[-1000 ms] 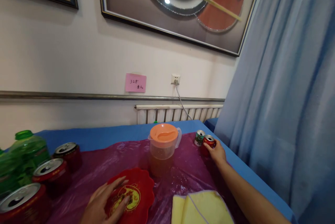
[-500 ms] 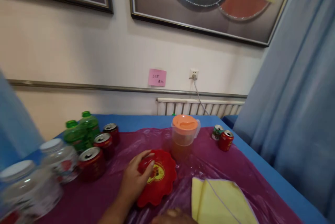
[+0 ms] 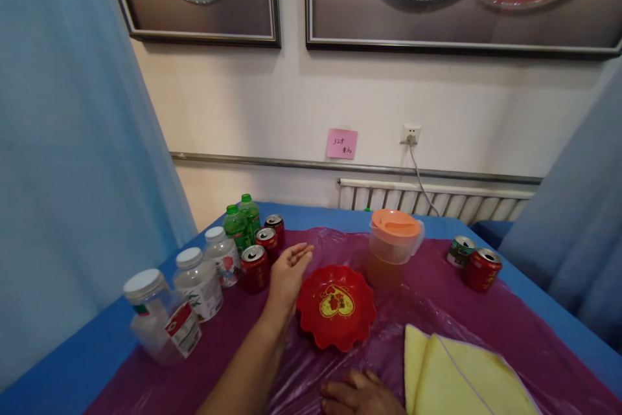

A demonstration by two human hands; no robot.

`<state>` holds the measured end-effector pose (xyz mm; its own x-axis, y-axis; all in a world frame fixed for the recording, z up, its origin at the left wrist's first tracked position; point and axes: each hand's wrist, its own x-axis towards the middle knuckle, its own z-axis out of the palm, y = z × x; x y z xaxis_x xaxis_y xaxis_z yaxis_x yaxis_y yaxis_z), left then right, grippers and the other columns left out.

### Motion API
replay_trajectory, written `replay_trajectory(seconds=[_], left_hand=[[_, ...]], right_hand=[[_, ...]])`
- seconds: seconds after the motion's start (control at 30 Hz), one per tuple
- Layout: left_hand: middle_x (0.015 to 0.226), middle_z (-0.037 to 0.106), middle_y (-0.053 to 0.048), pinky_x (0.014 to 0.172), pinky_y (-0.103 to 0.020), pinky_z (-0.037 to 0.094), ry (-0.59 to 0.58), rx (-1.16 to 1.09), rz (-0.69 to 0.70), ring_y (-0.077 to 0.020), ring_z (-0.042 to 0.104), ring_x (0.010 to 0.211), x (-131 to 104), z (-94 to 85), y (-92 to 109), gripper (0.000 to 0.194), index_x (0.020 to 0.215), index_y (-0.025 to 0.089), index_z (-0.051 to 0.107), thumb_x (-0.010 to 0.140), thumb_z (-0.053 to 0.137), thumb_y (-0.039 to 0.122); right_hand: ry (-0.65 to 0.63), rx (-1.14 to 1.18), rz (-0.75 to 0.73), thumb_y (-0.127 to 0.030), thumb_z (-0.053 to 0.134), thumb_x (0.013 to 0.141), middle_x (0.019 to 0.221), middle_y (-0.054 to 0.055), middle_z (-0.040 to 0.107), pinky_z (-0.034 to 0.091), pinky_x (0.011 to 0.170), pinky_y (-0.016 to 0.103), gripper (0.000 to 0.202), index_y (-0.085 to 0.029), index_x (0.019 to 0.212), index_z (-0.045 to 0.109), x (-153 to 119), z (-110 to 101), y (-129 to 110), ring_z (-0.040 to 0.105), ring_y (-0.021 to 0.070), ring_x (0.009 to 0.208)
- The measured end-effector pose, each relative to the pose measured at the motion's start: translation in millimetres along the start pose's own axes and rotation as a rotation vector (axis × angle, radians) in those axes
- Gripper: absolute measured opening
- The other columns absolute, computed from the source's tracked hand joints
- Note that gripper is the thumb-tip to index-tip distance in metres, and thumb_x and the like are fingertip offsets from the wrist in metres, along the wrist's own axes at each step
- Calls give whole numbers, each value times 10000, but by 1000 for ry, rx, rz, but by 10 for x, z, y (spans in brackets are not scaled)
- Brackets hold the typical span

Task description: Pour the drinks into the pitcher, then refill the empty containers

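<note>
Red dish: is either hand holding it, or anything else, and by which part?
Nothing visibly: the left hand is beside the red dish, the right hand near the yellow cloth.

Pink note [image 3: 342,144] on white wall [image 3: 379,94]

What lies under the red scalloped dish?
Purple plastic sheeting shows around the red dish, which appears to rest on it; whatever lies directly beneath is hidden by the dish itself.
</note>
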<state>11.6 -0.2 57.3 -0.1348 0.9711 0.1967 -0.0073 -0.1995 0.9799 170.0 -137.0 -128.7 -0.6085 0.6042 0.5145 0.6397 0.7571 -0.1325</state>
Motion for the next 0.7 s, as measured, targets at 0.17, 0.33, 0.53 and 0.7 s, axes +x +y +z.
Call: replay_trajectory(seconds=[0.17,0.33,0.53,0.7], left_hand=[[1197,744,-178,966,-440,555,75,145,52,-289,717,1093,112,-167,48,472,1130,125,679,755,736,406],[1386,627,-144,1176,-502,372,221,453,186,-320,558,1325,155,-469,129,487,1212,172,631,751,706,311],[1597,363,-229,1275,-509,148,355,734,255,-371,256,1530,185,-639,17,686,1383,79,477,757,660,292],[1528,433,-272,1209,-538,313,418,803,229,-418,396,1451,305,-700,-181,841,1481,23,342,754,641,322]], right_hand=[[39,13,57,-466,661,940,1079,-83,791,523,606,271,189,-346,1078,707,24,-14,-48,681,175,749],[53,0,24,-494,687,917,1107,-90,784,552,637,282,221,-334,1068,694,76,-96,-57,690,181,755],[47,17,61,-476,701,911,1108,-60,784,575,680,292,222,-352,1095,699,76,-103,-89,723,184,767],[13,144,215,-472,681,928,1143,-27,777,587,722,290,291,-404,1211,678,-7,-265,31,746,200,830]])
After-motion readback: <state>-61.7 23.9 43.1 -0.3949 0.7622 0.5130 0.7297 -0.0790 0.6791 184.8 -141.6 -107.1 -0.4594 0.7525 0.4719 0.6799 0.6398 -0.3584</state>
